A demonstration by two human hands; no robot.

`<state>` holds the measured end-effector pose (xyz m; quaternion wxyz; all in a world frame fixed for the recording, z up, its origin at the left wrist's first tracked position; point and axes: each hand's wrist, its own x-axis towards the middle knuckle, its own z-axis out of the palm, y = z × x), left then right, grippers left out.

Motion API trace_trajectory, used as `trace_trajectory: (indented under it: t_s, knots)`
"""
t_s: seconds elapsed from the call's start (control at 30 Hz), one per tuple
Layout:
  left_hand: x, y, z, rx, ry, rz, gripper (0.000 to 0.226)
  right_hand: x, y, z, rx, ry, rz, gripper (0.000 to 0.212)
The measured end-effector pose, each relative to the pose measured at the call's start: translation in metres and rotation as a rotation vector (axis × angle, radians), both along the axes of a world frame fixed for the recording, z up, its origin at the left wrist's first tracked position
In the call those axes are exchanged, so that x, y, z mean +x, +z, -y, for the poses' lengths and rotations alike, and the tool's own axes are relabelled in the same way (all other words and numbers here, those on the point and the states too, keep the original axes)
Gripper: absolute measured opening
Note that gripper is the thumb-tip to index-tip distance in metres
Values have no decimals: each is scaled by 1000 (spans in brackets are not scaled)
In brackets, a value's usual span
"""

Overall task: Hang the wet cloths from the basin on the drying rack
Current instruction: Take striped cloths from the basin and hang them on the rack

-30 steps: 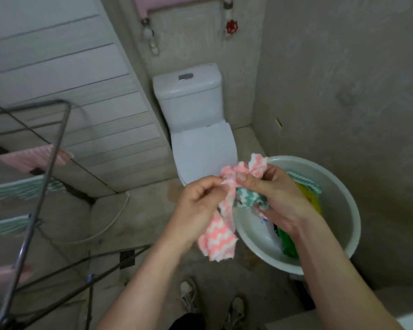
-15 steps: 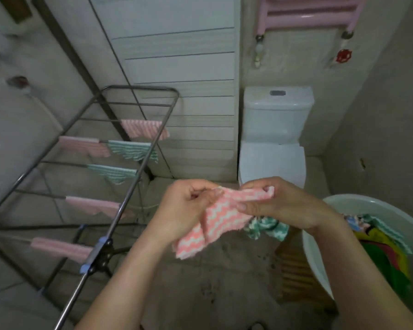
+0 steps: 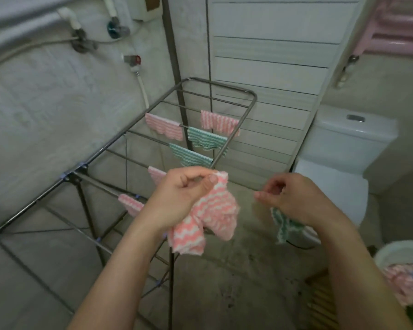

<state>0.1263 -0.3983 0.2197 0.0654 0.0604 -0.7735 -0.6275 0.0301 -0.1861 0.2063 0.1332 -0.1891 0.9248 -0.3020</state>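
Note:
My left hand (image 3: 179, 196) pinches a pink-and-white zigzag cloth (image 3: 208, 217) by its top corner; the cloth hangs crumpled below it. My right hand (image 3: 293, 198) is apart from the pink cloth and grips a green-and-white zigzag cloth (image 3: 283, 225) that dangles under the palm. Both hands hover at the near right edge of the metal drying rack (image 3: 224, 91), whose bars carry several pink and green cloths (image 3: 205, 139). The white basin (image 3: 396, 252) sits at the lower right with more cloths (image 3: 405, 282) inside.
A white toilet (image 3: 343, 148) stands right of the rack against the wall. White slatted panels (image 3: 272, 55) are behind the rack. Pipes and valves (image 3: 115, 29) run along the left wall. A pink radiator (image 3: 396, 32) is at the top right. A wooden slat mat (image 3: 320, 298) lies beside the basin.
My view has swung left from the basin to the rack. My right hand let go of the pink cloth and moved right, still holding the green cloth; the pink cloth now hangs from my left hand alone.

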Motion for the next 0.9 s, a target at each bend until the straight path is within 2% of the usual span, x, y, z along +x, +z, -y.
trace_trajectory:
  t_s: [0.03,0.07,0.13,0.2,0.27,0.33,0.37,0.47,0.53,0.63,0.73,0.8,0.9]
  knots:
    - [4,2,7,21,-26,18,23,3,4,9,-129,-3,14,24]
    - [6,5,11,36,-77,49,24,7,10,17,-284,31,92,25]
    - [14,11,20,54,-188,105,26,18,23,42,-527,228,356,46]
    - [19,16,26,72,-249,116,26,28,29,66,-554,436,497,55]
    - [23,20,39,54,-208,106,26,33,30,86,-490,534,431,40]
    - [30,24,57,38,-128,124,26,32,32,98,-419,512,331,19]
    - [32,25,65,34,-99,142,26,30,33,99,-376,492,283,15]
    - [38,31,88,-119,-74,194,22,21,35,101,-257,469,160,15]
    - [40,32,98,-308,-77,281,17,14,38,101,-182,449,48,16]
    - [35,29,112,-552,17,289,14,-4,37,108,-116,438,-78,25]
    - [22,22,121,-764,180,252,4,-18,37,117,-144,428,-99,18]
    - [12,15,126,-885,321,179,5,-25,35,124,-110,431,-142,19]
    - [-11,2,135,-897,591,52,10,-46,33,135,-190,432,-129,23]
